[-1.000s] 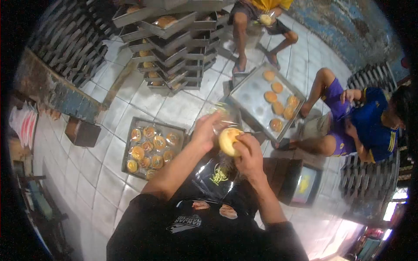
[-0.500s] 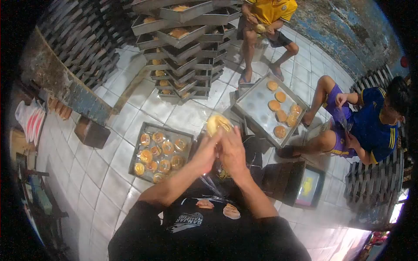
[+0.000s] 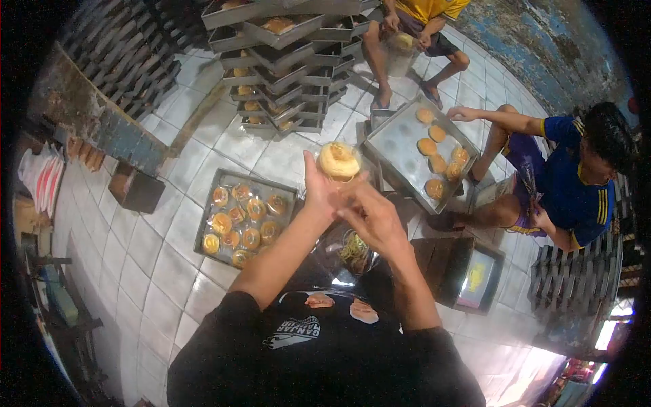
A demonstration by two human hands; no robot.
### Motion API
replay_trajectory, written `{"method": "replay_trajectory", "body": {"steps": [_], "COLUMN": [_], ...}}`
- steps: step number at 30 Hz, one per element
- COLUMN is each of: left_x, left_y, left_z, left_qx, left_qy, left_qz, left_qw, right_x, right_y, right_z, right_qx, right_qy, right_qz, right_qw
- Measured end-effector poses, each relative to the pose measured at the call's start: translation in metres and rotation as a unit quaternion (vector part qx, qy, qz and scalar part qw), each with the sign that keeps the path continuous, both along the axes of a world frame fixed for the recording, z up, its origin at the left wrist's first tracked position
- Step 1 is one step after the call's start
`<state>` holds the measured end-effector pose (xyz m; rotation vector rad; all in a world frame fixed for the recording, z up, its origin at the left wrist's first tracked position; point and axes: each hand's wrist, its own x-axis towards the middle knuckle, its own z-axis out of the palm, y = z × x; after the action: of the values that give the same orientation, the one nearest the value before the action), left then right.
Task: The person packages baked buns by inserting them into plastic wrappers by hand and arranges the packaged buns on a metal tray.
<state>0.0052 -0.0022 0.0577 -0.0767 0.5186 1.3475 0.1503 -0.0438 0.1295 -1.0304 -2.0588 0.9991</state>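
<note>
A round golden bun [image 3: 339, 163] in what looks like a clear plastic bag rests on the fingers of my left hand [image 3: 319, 193], palm up with the thumb raised beside it. Just below the bun, my right hand [image 3: 373, 217] has its fingers pinched together at the near end of the bag; the exact grip is partly hidden. Under my wrists, a bundle of thin yellow-green strips [image 3: 354, 251] lies near my lap. To the left on the floor, a metal tray [image 3: 198, 237] holds several bagged buns [image 3: 255, 209].
At front right, a large tray [image 3: 395, 146] carries several buns. A tall stack of trays [image 3: 288, 74] stands ahead. A person in blue [image 3: 576, 176] sits at right, one hand at the large tray; another in yellow [image 3: 420, 17] sits beyond. A dark box [image 3: 441, 268] stands at right.
My hands have parted from their close clasp around the bun; the left now supports it palm up and the right has drawn down. The person in blue has reached to the large tray.
</note>
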Motion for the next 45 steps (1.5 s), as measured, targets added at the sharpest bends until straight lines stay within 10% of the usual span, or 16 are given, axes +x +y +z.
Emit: {"method": "replay_trajectory", "body": {"steps": [5,7,10,12,18,20,22,24,26,28,30,34,38,45], "left_x": [0.000,-0.009,-0.036,-0.033,-0.010,-0.022,-0.044,-0.047,-0.032,-0.034,-0.029,-0.034,-0.026,-0.015], "left_y": [0.011,0.016,0.022,0.016,0.019,0.018,0.019,0.000,-0.033,-0.043,-0.032,-0.013,-0.007,-0.012], "left_z": [-0.018,-0.020,-0.021,-0.017,-0.043,-0.033,-0.022,-0.009,0.015,0.005,0.001,-0.018,-0.033,-0.006], "left_qx": [0.024,0.075,0.100,0.071,-0.025,-0.004,-0.028,-0.031,0.019,0.066,0.043,0.115,0.192,0.134], "left_qy": [-0.059,-0.050,-0.040,-0.030,0.017,0.002,0.043,0.064,-0.008,-0.031,0.363,0.366,0.548,0.356], "left_qz": [-0.023,-0.035,0.012,0.028,0.006,0.027,0.083,0.069,-0.082,-0.179,0.001,-0.138,-0.024,0.024], "left_qw": [0.998,0.995,0.994,0.997,1.000,1.000,0.995,0.995,0.996,0.981,0.931,0.913,0.814,0.924], "right_x": [-0.002,-0.002,0.004,-0.005,-0.011,0.006,0.014,0.013,0.008,0.005,0.007,0.011,0.008,0.004], "right_y": [0.005,-0.002,-0.020,-0.005,0.004,-0.019,-0.023,-0.013,-0.001,-0.009,0.001,0.034,0.040,0.048], "right_z": [-0.035,-0.029,0.013,-0.010,-0.033,-0.010,-0.012,-0.027,-0.017,-0.022,-0.030,-0.052,-0.041,-0.024], "right_qx": [-0.014,-0.190,-0.382,-0.173,-0.018,-0.400,-0.396,-0.243,0.225,0.220,0.142,-0.063,0.020,-0.134], "right_qy": [-0.006,0.193,0.221,0.153,0.072,0.242,0.250,0.258,-0.051,-0.003,-0.007,0.022,-0.013,0.111], "right_qz": [0.061,0.240,0.153,-0.006,0.082,0.307,0.391,0.017,-0.143,-0.071,-0.095,-0.200,-0.171,-0.191], "right_qw": [0.998,0.932,0.884,0.973,0.994,0.829,0.792,0.935,0.963,0.973,0.985,0.978,0.985,0.966]}}
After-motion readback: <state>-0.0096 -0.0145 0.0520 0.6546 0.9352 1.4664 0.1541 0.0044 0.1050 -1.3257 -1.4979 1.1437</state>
